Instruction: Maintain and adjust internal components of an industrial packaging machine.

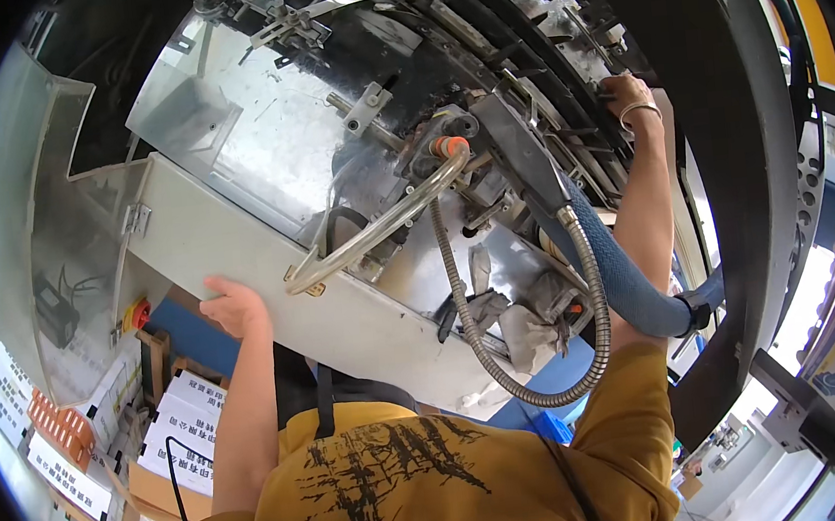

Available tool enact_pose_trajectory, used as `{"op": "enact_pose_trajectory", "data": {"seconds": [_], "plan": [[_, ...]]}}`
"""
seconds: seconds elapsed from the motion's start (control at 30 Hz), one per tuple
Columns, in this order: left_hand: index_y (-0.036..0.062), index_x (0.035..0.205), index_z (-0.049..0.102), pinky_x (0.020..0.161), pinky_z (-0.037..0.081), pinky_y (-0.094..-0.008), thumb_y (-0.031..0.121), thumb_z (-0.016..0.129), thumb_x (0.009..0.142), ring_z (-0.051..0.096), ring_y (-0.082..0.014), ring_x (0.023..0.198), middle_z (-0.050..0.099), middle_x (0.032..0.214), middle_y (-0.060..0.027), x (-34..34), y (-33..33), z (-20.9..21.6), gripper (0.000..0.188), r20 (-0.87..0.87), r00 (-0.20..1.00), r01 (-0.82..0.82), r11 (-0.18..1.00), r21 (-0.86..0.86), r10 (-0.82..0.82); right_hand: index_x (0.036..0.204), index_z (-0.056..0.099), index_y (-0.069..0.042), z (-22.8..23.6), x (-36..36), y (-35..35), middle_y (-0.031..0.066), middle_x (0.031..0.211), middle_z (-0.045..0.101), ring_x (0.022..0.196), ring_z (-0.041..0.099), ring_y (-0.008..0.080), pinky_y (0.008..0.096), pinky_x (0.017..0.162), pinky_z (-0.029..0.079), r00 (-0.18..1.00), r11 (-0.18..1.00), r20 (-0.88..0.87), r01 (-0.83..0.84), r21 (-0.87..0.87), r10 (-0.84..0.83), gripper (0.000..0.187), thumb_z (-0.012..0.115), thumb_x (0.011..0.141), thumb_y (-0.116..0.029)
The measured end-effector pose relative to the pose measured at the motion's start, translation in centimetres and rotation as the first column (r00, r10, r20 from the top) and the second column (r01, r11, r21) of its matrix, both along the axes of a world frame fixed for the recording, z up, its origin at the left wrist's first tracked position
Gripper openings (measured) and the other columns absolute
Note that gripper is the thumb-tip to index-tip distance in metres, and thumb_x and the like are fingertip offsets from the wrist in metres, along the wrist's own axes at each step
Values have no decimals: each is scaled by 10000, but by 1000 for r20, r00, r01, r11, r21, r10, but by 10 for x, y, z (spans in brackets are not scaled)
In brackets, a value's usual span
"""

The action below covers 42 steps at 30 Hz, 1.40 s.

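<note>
My left hand [237, 306] rests against the near edge of the machine's pale grey front panel [235, 246], its fingers stretched out and nothing in them. My right arm reaches far forward past a blue ribbed hose [600, 253]. At the end of it, my right hand [630, 95], with a bracelet at the wrist, is closed beside the long dark rails [561, 76]. What its fingers grip there is hidden. A clear tube with an orange fitting [449, 146] and a flexible metal conduit [597, 293] hang between my arms.
Crumpled grey gloves or rags [524, 326] lie on the machine's near ledge. A clear guard [75, 253] stands open at the left, above a red-and-yellow switch [138, 313]. Cardboard boxes [163, 491] are stacked lower left. A thick dark frame post [762, 127] rises at the right.
</note>
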<state>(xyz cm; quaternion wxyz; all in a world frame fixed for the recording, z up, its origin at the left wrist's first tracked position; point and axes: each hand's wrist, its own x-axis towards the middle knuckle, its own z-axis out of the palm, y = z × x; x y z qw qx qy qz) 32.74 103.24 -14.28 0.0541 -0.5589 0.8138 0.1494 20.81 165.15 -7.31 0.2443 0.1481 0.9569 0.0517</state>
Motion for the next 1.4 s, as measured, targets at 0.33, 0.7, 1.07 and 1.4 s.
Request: {"op": "enact_pose_trajectory", "data": {"seconds": [0.33, 0.7, 1.07, 1.4], "plan": [[-95, 1123, 424, 866, 440, -471, 618, 256, 894, 527, -415, 1056, 531, 1129, -277, 3, -5, -9, 767, -28, 999, 14, 998, -53, -16, 1105, 650, -95, 2, -6, 18, 54, 841, 667, 731, 605, 144, 304, 650, 498, 814, 728, -122, 428, -536, -568, 367, 705, 742, -99], [-70, 1118, 420, 843, 437, -505, 609, 227, 898, 524, -437, 1030, 519, 1129, -262, 3, -6, -9, 740, 0, 1000, -1, 1000, 9, 1, 1137, 609, -20, -39, -3, 32, 152, 1008, 660, 938, 627, 262, 344, 832, 473, 916, 848, -156, 265, -459, -370, 475, 644, 691, -179], [-113, 1096, 429, 861, 445, -490, 605, 293, 889, 549, -448, 988, 546, 1070, -313, 3, -2, -1, 760, -65, 998, 12, 999, 31, -10, 1087, 663, -121, -14, 28, 1, 92, 946, 679, 833, 638, 192, 317, 776, 482, 612, 874, -646, 446, -195, -456, 377, 639, 719, -201], [-100, 1110, 383, 787, 465, -515, 598, 254, 904, 550, -435, 966, 502, 1086, -281, 5, -9, 2, 739, -77, 997, 32, 991, 131, -22, 979, 668, -10, 42, 136, 8, 174, 983, 666, 904, 631, 331, 410, 872, 451, 476, 961, -870, 277, 8, -130, 284, 637, 810, -236]]}}
